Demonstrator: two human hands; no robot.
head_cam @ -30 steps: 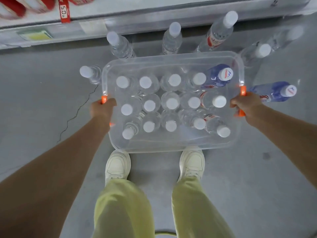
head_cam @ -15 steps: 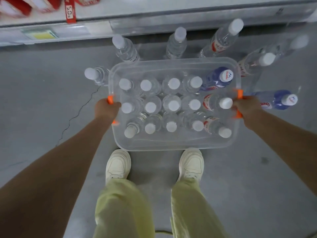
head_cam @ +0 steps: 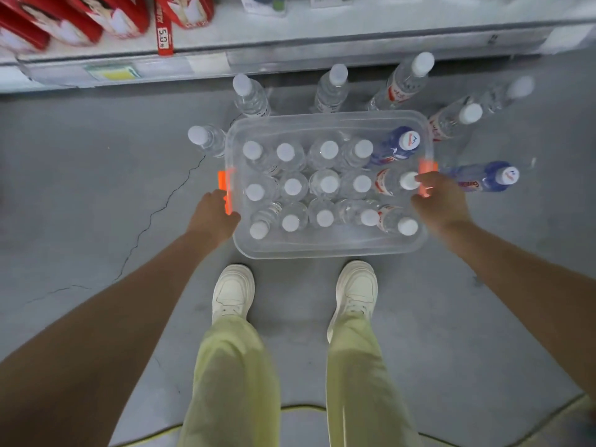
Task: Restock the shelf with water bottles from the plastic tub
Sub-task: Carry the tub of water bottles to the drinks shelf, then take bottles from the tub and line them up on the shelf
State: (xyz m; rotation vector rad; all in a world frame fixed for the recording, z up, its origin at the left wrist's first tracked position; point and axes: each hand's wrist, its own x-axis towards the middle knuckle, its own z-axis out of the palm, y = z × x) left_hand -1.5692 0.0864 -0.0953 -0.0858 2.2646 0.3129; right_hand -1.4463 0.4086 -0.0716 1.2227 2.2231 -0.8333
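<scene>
The plastic tub (head_cam: 325, 251) is clear, smooth plastic with a soft gloss; its orange handles (head_cam: 225, 188) are opaque and shiny. The water bottles (head_cam: 332, 91) are thin transparent plastic with matt white caps (head_cam: 293, 187), some wearing glossy printed labels (head_cam: 398, 91). The floor (head_cam: 96, 188) is dull grey concrete, cracked. My trousers (head_cam: 235, 382) are soft matt cloth; my shoes (head_cam: 233, 291) look smooth and white.

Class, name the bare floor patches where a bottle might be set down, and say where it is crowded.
Bare floor: left of the tub, across the crack, up to the shelf; also right of the right shoe. Crowded: bottles on the floor ring the tub's far and right sides; the tub is packed.
</scene>
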